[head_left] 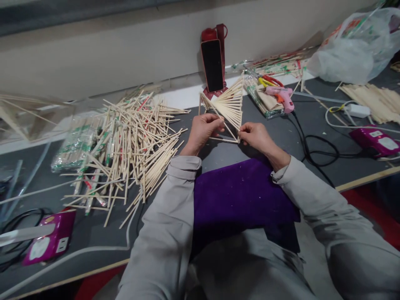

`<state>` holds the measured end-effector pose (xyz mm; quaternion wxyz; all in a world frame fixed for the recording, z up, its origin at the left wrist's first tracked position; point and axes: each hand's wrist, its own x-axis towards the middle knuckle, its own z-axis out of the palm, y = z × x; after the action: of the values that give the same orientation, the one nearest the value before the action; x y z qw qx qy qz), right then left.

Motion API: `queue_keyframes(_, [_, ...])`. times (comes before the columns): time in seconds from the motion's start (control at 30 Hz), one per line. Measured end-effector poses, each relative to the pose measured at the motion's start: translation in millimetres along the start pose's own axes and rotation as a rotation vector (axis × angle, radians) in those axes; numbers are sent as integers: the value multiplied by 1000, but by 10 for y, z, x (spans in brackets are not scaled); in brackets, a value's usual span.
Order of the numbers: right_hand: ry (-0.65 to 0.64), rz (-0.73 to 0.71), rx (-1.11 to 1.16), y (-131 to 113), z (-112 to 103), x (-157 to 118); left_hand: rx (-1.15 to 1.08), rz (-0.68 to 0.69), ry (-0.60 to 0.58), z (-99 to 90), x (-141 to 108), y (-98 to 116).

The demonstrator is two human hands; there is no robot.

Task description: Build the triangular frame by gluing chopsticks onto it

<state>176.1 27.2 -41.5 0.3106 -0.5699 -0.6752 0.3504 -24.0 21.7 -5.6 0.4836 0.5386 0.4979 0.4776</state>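
Note:
A frame of thin wooden sticks stands on the dark tabletop, with a fan of sticks laid side by side across its upper part. My left hand pinches a stick at the frame's near left side, thumb and fingers closed. At the near right corner, the fingertips of my right hand are pressed together on the frame. Exactly which stick they grip there is partly hidden. A pink glue gun lies to the right beyond my right hand. Left of my hands is a big loose heap of wooden sticks.
Behind the frame, a phone leans on a red bottle. Plastic-wrapped packs lie left. Magenta power boxes with cables sit on both sides. A plastic bag is at back right. Purple cloth covers my lap.

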Motion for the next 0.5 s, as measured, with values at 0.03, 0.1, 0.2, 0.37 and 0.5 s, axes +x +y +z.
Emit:
queue_keyframes(0.03, [-3, 0, -16, 18, -29, 6, 41, -34, -36, -33, -13, 41])
queue_keyframes(0.1, [-8, 1, -39, 51, -82, 21, 127, -90, -94, -133, -25, 121])
queue_keyframes(0.2, [-21, 4, -40, 91, -133, 44, 212, -19, 29, -312, 9, 171])
queue_keyframes(0.37, [-36, 6, -20, 133, -142, 68, 356, 178, 213, -459, 136, -5])
queue_keyframes(0.5, [-27, 5, 4, 144, -141, 76, 425, 109, 122, -424, 179, -162])
